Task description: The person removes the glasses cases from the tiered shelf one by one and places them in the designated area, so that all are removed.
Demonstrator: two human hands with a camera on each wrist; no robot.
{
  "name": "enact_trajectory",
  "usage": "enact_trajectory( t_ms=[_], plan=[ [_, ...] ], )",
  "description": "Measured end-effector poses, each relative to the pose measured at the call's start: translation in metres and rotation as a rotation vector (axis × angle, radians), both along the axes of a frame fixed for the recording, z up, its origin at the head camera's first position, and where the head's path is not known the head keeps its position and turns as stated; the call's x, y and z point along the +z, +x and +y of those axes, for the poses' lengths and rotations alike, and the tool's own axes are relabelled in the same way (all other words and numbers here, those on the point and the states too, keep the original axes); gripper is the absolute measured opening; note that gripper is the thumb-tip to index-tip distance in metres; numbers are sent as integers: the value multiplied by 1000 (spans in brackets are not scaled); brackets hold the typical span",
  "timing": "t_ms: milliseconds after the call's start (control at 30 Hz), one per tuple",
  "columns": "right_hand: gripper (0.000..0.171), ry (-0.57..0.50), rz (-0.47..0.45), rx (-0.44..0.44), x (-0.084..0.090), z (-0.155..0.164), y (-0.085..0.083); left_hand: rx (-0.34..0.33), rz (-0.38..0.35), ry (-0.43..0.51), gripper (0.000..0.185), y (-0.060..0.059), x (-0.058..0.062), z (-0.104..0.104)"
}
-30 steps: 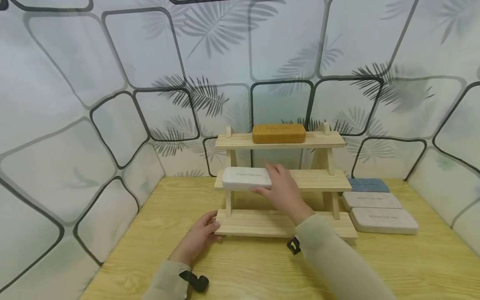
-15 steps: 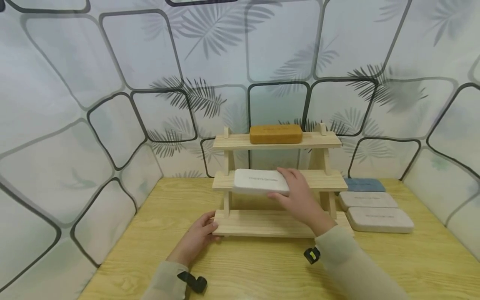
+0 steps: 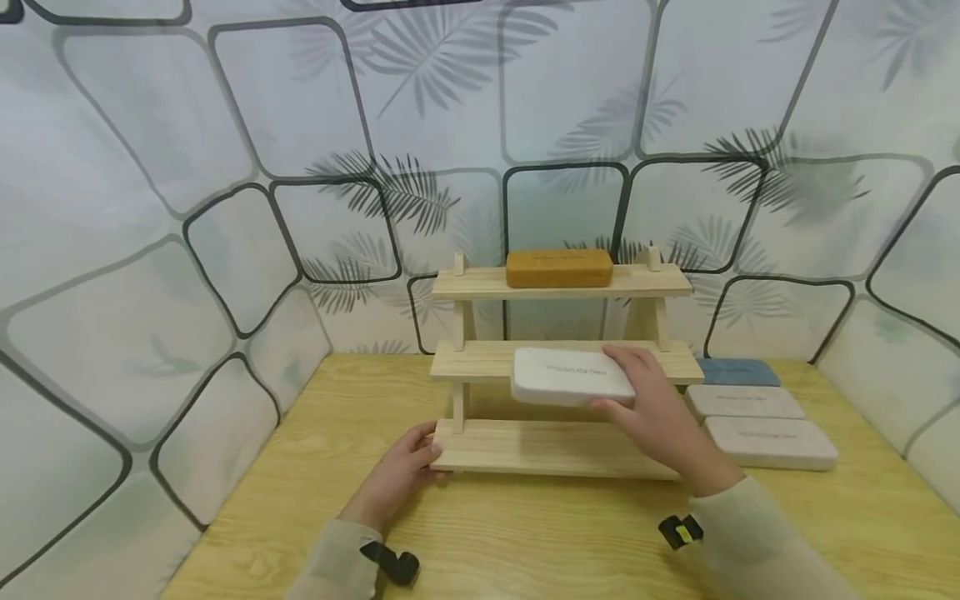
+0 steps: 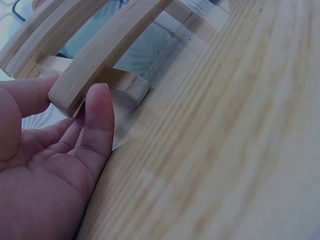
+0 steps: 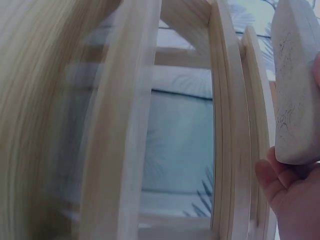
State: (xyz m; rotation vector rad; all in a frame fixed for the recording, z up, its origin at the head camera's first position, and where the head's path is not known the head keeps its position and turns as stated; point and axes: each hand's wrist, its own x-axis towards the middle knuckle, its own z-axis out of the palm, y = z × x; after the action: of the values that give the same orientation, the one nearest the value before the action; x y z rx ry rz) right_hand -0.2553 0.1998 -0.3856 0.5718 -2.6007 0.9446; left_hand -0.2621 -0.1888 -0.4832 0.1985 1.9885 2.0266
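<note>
**White case half off the middle shelf: risks of tipping and sliding**

Spread across the scene, a pale wooden table (image 3: 525, 542) backed by a patterned curtain wall. Standing on it, a three-tiered stepped rack of light wood (image 3: 562, 358). On the top tier, a mustard-brown oblong case (image 3: 558, 268). Beside the rack on the right, lying flat in a row: a blue oblong case (image 3: 738, 372) and two grey-beige oblong cases (image 3: 768, 442).

Held at the front edge of the middle tier, a white oblong textured case (image 3: 572, 377), overhanging towards the viewer and angled slightly. Right hand (image 3: 660, 412) wrapped round its right end, fingers (image 5: 280, 175) curled under it, thumb over the top. Left hand (image 3: 401, 471) braced against the left corner of the bottom tier, thumb (image 4: 97, 120) pressed to the board's end, remaining fingers relaxed and clasping nothing.

Likely hazards, judged from this: with so much of the white case past the edge, loosening the grip could tip it down onto the bottom tier or table. Gripped at one end only, could twist or sag out of the hand. Pushing hard sideways could shift the whole light rack and jolt the brown case above, should the bracing hand slacken.
</note>
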Motion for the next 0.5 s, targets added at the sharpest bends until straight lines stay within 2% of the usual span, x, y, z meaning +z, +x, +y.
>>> enact_trajectory(
  t_ms=[233,500],
  plan=[
    [81,35,9,-27,3,27,17,3,5,-8,60,0,2,1],
    [84,79,74,-57,-9,64,28,7,7,-11,59,-1,0,1]
  ],
)
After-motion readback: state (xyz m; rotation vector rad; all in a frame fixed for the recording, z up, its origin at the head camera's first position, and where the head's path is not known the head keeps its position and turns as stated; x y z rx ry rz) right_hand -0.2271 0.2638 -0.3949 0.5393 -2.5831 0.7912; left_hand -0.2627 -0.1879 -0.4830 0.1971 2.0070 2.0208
